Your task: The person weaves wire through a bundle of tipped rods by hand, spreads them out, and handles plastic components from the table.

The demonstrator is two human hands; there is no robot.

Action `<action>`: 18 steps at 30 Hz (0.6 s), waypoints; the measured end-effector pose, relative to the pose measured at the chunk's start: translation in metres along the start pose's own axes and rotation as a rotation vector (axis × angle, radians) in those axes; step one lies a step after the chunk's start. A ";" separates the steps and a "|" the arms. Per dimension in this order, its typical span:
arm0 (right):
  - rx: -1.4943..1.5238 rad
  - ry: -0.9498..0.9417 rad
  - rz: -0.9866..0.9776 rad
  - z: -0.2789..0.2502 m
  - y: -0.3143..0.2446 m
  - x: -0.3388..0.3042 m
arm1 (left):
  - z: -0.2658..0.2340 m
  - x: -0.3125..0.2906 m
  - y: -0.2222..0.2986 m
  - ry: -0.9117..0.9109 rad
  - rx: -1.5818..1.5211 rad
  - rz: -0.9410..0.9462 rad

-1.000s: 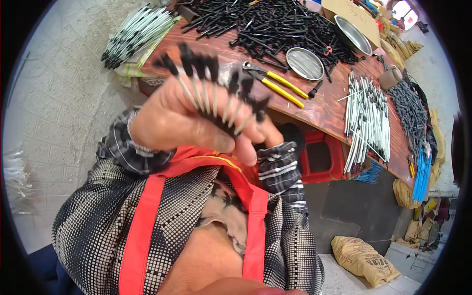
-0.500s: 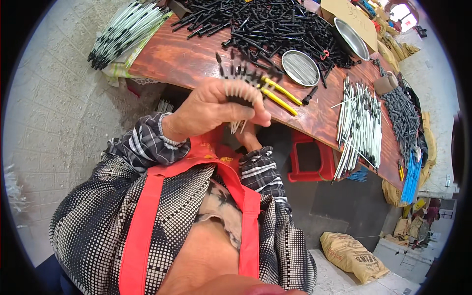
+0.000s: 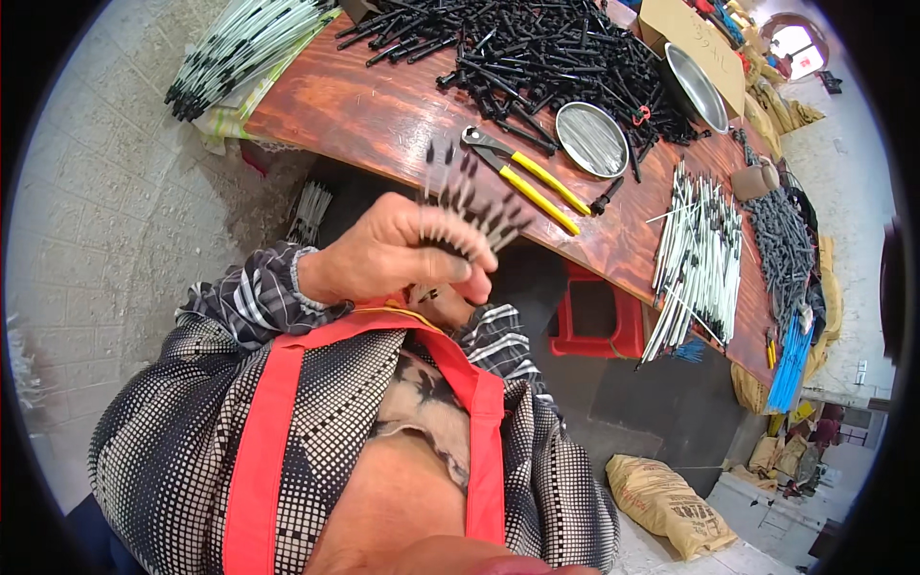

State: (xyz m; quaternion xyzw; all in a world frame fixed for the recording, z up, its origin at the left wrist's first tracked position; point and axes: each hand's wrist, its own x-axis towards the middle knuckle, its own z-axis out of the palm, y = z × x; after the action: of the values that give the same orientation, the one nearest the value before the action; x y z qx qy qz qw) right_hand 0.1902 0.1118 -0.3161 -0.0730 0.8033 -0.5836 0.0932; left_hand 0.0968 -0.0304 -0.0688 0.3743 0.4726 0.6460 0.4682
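My left hand (image 3: 383, 247) is closed around a fanned bundle of thin white rods with black tips (image 3: 470, 201), blurred by motion. The tips stick up and to the right out of my fist, just off the near table edge. Below it, close to my body, is my right hand (image 3: 444, 305). Its fingers are mostly hidden behind the left hand and the lower ends of the bundle, so what it grips does not show. Beyond the bundle, pliers with yellow handles (image 3: 541, 192) lie spread on the table.
On the wooden table (image 3: 335, 105) lie a heap of black plastic parts (image 3: 537, 57), a metal dish of thin clear pieces (image 3: 592, 140) and a pile of white rods (image 3: 695, 264). More rods (image 3: 244, 48) lie at the far left. A red stool (image 3: 599, 316) stands beneath the table.
Both hands have come down and a little left, closer to my body, with the bundle still in my left fist. The pliers' jaws are now uncovered.
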 end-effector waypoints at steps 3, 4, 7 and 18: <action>-0.074 -0.053 -0.012 -0.005 -0.008 -0.015 | -0.009 0.019 0.003 0.067 -0.011 0.086; -0.096 -0.064 -0.016 -0.010 -0.013 -0.018 | -0.011 0.026 0.004 0.110 -0.041 0.097; -0.206 -0.050 0.095 -0.034 -0.059 -0.034 | -0.028 0.041 0.001 0.128 -0.047 0.090; -0.604 0.653 0.362 -0.284 -0.160 -0.016 | -0.041 0.072 -0.001 0.052 -0.133 0.077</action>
State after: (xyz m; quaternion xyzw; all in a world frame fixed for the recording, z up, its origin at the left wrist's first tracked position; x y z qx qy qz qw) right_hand 0.1400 0.3283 -0.0777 0.2313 0.9240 -0.2912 -0.0890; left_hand 0.0391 0.0286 -0.0783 0.3434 0.4258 0.7030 0.4544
